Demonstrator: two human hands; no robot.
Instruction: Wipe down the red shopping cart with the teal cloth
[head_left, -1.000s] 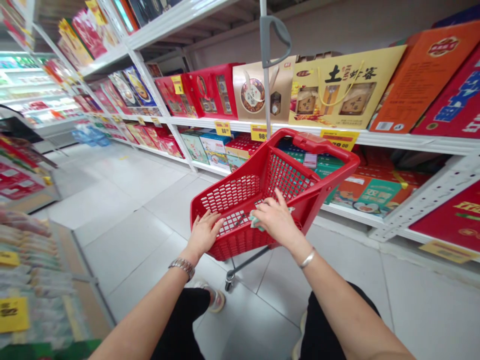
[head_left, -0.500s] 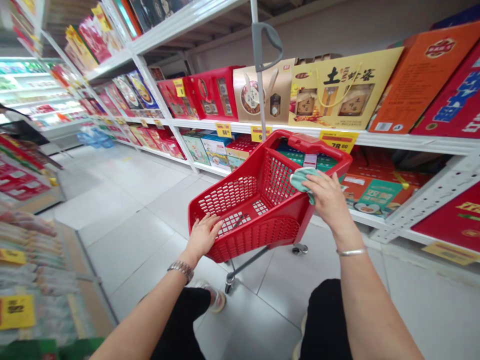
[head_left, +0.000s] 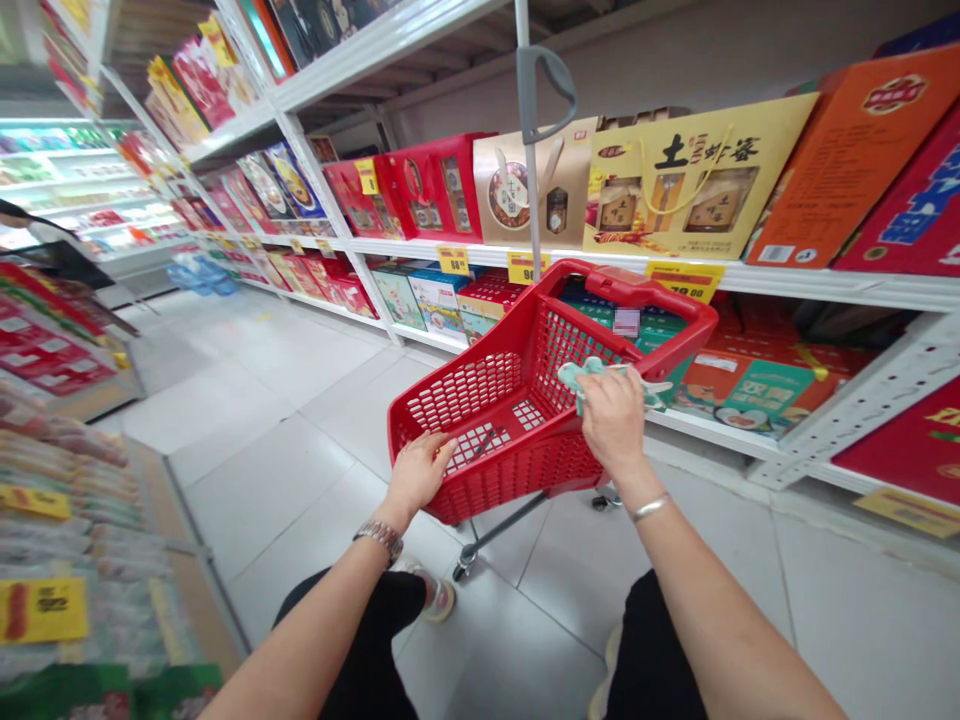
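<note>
Red plastic wheeled basket (head_left: 480, 495) is standing before us; we are resting our open left hand (head_left: 416, 478) on its rim, our right hand (head_left: 615, 418) clenching what looks like a pale green cloth (head_left: 600, 372) above it.

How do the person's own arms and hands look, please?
The left hand and right hand are bare, with no gloves, and no sleeves show on the forearms. A silver metal link wristwatch sits on the left wrist, and a thin silver bangle on the right wrist.
</note>
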